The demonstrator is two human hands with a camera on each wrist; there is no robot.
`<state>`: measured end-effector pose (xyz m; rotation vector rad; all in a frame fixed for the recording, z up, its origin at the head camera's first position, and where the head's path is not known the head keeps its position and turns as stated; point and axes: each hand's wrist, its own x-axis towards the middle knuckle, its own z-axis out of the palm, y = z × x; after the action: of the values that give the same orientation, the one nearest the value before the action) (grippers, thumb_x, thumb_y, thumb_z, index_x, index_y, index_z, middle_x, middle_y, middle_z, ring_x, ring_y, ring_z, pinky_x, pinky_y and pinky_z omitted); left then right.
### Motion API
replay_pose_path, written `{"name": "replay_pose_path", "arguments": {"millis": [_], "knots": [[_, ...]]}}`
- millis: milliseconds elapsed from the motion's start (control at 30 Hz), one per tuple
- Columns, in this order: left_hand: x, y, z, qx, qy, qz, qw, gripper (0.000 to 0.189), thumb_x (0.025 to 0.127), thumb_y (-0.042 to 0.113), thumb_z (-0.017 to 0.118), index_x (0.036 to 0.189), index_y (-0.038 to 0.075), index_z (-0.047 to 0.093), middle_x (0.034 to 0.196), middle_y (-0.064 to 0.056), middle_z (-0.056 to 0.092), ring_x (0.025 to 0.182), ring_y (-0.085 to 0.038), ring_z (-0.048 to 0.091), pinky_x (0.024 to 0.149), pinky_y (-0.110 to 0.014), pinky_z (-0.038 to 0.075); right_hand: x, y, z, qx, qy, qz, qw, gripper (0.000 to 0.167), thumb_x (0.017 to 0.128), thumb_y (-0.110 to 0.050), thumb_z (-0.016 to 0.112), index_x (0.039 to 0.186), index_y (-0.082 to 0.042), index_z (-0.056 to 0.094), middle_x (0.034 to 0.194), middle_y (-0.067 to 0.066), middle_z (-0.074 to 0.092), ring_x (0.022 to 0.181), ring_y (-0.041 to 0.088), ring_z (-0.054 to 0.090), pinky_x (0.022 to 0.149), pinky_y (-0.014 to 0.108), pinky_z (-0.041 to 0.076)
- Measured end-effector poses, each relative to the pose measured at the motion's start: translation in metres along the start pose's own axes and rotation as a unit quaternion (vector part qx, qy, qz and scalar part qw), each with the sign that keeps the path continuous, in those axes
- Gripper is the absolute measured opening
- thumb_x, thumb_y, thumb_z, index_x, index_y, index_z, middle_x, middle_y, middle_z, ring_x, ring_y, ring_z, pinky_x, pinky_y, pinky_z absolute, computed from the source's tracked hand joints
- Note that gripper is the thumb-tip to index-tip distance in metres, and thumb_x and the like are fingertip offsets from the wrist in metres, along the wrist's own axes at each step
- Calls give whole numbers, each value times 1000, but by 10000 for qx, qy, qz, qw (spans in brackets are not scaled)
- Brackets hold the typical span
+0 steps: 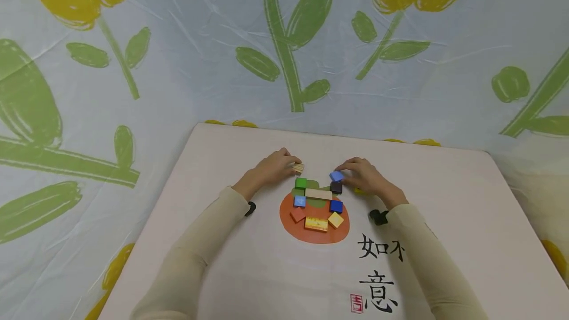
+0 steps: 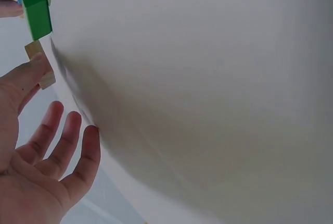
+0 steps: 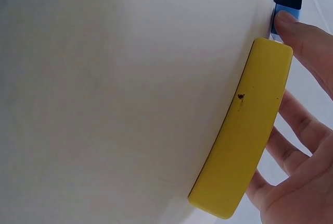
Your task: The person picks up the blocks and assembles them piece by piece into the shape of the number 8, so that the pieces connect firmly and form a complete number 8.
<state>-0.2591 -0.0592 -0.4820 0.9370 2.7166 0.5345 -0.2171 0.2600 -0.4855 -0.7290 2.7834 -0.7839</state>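
In the head view my left hand (image 1: 272, 168) pinches a plain wooden block (image 1: 298, 168) between thumb and finger, just beyond a green block (image 1: 301, 182). The left wrist view shows its other fingers spread apart. On the right, my right hand (image 1: 366, 176) pinches a light blue block (image 1: 336, 176) beside the far side of a black block (image 1: 336, 188). A long yellow block (image 3: 242, 130) lies below that hand, mostly covered by it in the head view. Between the hands, a pale wooden plank (image 1: 318, 194) lies crosswise near the green and black blocks.
Nearer me are a light blue block (image 1: 300, 201), a dark blue block (image 1: 336, 206), a red block (image 1: 298, 215), a yellow block (image 1: 335, 220) and a yellow-orange block (image 1: 316, 224). They lie on an orange printed shape (image 1: 286, 223) on the pale tabletop (image 1: 249, 270).
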Motion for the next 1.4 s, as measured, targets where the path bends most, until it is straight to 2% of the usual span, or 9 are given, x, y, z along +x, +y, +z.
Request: {"name": "replay_pose_path", "arguments": {"millis": [267, 433, 667, 1400], "knots": [[10, 0, 3, 99, -180, 364, 9991, 36, 100, 31, 64, 135, 23, 65, 122, -6, 54, 109, -19, 53, 93, -35, 46, 0, 2, 1, -55, 71, -223, 9997, 30, 92, -11, 74, 121, -9, 72, 124, 19, 60, 118, 39, 50, 97, 60, 39], [13, 3, 1, 65, -344, 571, 9978, 36, 99, 28, 65, 134, 20, 65, 123, -9, 54, 109, -22, 53, 95, -37, 44, 1, 4, 1, -13, 123, -339, 9994, 30, 91, -10, 74, 121, -8, 72, 123, 20, 60, 117, 39, 51, 97, 60, 40], [11, 5, -1, 143, -278, 820, 9961, 34, 99, 20, 65, 133, 16, 67, 119, -12, 55, 106, -24, 53, 91, -38, 45, 1, 3, 1, -19, 132, -344, 9993, 30, 91, -10, 74, 121, -8, 72, 123, 20, 60, 116, 39, 51, 96, 60, 40], [17, 0, -1, 165, -414, 1019, 9938, 33, 99, 21, 67, 132, 21, 68, 118, -11, 57, 104, -23, 52, 90, -35, 43, 1, 5, 2, -53, 121, -307, 9994, 31, 92, -9, 73, 123, -8, 71, 124, 21, 59, 117, 41, 50, 97, 61, 39]]}}
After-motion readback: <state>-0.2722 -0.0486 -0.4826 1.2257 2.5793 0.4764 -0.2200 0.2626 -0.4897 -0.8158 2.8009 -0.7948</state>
